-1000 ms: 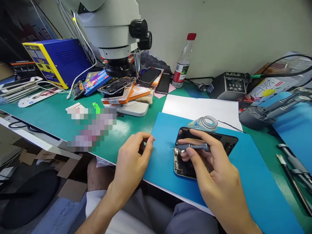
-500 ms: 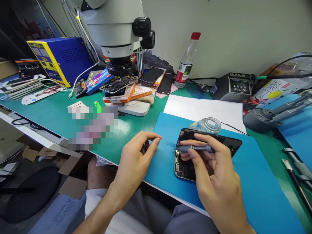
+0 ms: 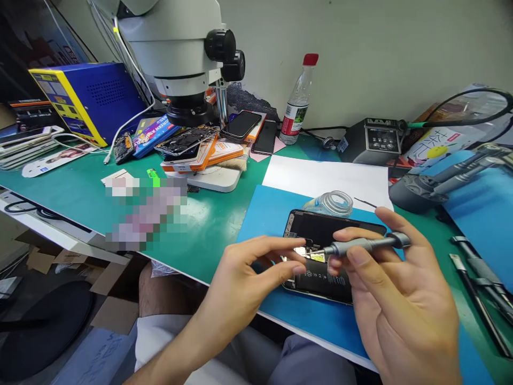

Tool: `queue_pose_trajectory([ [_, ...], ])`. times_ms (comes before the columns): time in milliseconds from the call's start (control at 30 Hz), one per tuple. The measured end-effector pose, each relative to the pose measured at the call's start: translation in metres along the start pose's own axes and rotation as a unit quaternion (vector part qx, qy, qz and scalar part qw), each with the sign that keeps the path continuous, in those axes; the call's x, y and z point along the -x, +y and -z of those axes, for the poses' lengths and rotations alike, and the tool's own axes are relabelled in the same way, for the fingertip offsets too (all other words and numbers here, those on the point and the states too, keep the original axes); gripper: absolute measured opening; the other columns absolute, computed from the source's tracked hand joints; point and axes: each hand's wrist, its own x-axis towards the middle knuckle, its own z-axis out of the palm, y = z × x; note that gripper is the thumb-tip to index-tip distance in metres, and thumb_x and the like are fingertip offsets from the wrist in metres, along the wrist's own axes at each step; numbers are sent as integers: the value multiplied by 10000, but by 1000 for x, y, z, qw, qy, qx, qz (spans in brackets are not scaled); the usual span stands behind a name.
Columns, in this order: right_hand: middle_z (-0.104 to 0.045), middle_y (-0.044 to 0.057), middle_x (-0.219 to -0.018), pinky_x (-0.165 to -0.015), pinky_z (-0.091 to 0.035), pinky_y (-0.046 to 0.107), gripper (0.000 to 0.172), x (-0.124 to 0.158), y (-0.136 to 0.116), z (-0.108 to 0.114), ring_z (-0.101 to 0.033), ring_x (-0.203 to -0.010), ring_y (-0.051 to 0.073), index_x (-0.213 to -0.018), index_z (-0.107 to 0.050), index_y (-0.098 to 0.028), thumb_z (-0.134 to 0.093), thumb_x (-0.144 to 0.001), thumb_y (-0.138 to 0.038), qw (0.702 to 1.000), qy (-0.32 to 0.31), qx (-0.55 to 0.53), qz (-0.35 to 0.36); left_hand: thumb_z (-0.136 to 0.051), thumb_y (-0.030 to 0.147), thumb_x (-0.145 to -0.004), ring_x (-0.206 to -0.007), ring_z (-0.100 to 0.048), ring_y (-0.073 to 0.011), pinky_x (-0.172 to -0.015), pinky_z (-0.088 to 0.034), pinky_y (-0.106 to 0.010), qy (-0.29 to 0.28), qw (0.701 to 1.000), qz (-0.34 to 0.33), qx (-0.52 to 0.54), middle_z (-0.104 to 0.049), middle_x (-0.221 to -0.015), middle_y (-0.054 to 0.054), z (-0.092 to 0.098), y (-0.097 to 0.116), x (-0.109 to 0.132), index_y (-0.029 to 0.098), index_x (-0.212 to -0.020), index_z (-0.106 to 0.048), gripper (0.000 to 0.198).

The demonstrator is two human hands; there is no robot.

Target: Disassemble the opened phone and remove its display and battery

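An opened phone (image 3: 320,278) lies on a blue mat (image 3: 272,214), its black screen (image 3: 316,227) hinged up behind it. My right hand (image 3: 396,305) is closed around a grey screwdriver (image 3: 363,246), whose tip points left over the phone's upper inside. My left hand (image 3: 248,278) reaches in from the left, thumb and forefinger pinched together right at the screwdriver tip; what they hold, if anything, is too small to see.
A clear plastic tape roll (image 3: 331,203) sits on white paper (image 3: 320,176) behind the phone. A microscope (image 3: 180,59), stacked phones (image 3: 196,144), a water bottle (image 3: 295,101), a soldering station (image 3: 368,141) and tools (image 3: 476,272) at right crowd the green bench (image 3: 80,187).
My left hand moved right from the mat's edge to the phone and pinched at the screwdriver tip. My right hand lifted and drew back to the right, exposing the phone's inside.
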Motion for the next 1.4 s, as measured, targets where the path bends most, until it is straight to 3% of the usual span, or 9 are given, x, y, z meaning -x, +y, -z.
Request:
queue_pose_trajectory([
  [167,-760,37,-1028,-680,-648,199,571,3,2,3,-712,-717,116,-1420,-575,-308,-815,-902,-309,1000,-5,-15,-19,-843,229,-898,-896,-792,-146,-822,-600,-176,2,997,18,69,-861,-976,21,-10,-1,-4,290,-999,-880,124],
  [367,-757,25,-1006,-663,-654,202,596,2,4,4,-712,-675,117,-1408,-585,-301,-843,-871,-307,999,-2,-16,-37,-830,194,-908,-881,-800,-125,-797,-607,-141,6,995,13,97,-863,-951,35,-11,0,-4,321,-994,-886,163],
  [567,-755,20,-1004,-639,-659,205,575,0,5,3,-712,-670,123,-1390,-614,-324,-848,-865,-304,999,6,-20,-44,-797,141,-917,-769,-774,-131,-747,-638,-196,-12,992,31,124,-863,-948,7,-8,1,-3,312,-1011,-886,215],
  [1000,-748,16,-999,-632,-657,211,519,-3,5,2,-708,-675,126,-1367,-636,-337,-819,-884,-278,998,-17,-28,-61,-798,114,-900,-828,-830,-223,-739,-696,-294,-23,988,63,142,-858,-900,-20,-8,4,-5,284,-968,-889,205],
  [1400,-749,6,-969,-601,-646,198,529,-2,4,3,-698,-631,118,-1362,-643,-342,-834,-871,-289,997,-21,-30,-66,-813,130,-893,-791,-831,-218,-697,-693,-275,-24,988,59,140,-858,-892,-29,-5,0,-4,276,-937,-890,171],
])
